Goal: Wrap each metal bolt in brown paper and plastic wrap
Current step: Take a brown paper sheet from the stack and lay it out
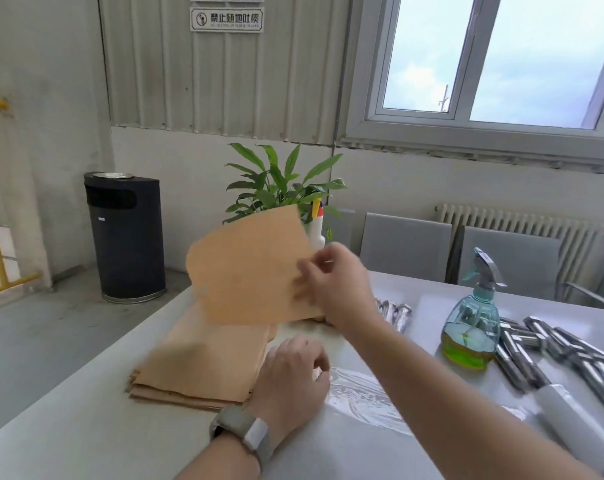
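My right hand pinches one sheet of brown paper by its right edge and holds it up above the table. Below it lies a stack of brown paper. Beside the stack's right edge is my left hand, fingers loosely curled, a watch on its wrist; I cannot tell if it holds anything. A sheet of plastic wrap lies flat on the table to the right of that hand. Several metal bolts lie at the right. A few wrapped bolts lie behind my right wrist.
A spray bottle with green liquid stands by the bolts. A roll of plastic wrap lies at the near right. A potted plant and a white bottle stand at the white table's far end. A black bin stands on the floor at left.
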A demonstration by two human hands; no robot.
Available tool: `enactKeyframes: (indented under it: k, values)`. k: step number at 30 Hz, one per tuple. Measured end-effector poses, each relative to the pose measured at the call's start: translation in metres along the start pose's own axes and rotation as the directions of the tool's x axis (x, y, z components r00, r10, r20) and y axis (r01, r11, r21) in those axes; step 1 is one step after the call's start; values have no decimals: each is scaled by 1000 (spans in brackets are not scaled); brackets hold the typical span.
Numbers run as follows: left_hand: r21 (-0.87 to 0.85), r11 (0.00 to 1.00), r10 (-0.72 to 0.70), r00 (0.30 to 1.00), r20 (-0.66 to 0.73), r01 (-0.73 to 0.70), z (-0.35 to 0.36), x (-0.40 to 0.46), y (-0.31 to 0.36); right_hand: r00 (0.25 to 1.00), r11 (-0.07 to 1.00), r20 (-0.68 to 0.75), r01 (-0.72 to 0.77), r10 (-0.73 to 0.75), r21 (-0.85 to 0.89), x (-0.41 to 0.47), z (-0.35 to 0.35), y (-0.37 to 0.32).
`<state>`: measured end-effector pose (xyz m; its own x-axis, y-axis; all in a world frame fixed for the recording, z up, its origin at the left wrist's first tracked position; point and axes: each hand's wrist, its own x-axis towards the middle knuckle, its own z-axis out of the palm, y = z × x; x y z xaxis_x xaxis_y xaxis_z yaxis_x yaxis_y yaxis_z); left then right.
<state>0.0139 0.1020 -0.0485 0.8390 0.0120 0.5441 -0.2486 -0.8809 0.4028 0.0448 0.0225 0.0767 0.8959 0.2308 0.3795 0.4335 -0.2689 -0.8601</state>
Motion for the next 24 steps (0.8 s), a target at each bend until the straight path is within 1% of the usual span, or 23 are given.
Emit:
enactKeyframes:
  k: [1,2,4,7,9,11,13,15,17,19,21,24]
  values:
    - [14,1000,-15,999,29,15,-1,0,0,993,992,-75,-85,92,94,3,-28,3]
    - [-11,999,-37,999,24,38,1,1,-3,977,978,-127,-152,171,144,4,-56,10]
    - [8,997,-72,997,32,72,3,1,-4,943,960,-198,-241,266,142,-4,-107,32]
    - [11,993,-119,993,-12,119,7,3,-6,898,929,-238,-359,370,91,-39,-160,69]
    - [36,991,-126,992,28,125,7,3,-6,872,904,-251,-427,421,32,-67,-181,91]
    - [48,994,-103,993,57,101,7,3,-7,864,884,-269,-461,427,-79,-89,-192,112]
    - [26,996,-84,996,39,83,6,3,-6,859,856,-263,-490,440,-168,-102,-197,127]
    - [-1,998,-59,998,31,59,5,2,-3,870,832,-235,-486,433,-268,-108,-198,137]
    - [-61,998,10,998,57,-6,3,0,3,895,812,-201,-446,398,-378,-109,-199,144]
    - [-112,991,93,984,150,-76,1,-1,8,921,778,-175,-389,349,-493,-108,-199,147]
    - [-129,981,172,952,251,-144,1,-4,13,941,730,-147,-330,305,-599,-108,-198,149]
    - [-125,970,239,903,356,-208,0,-5,18,947,668,-116,-294,299,-684,-107,-197,148]
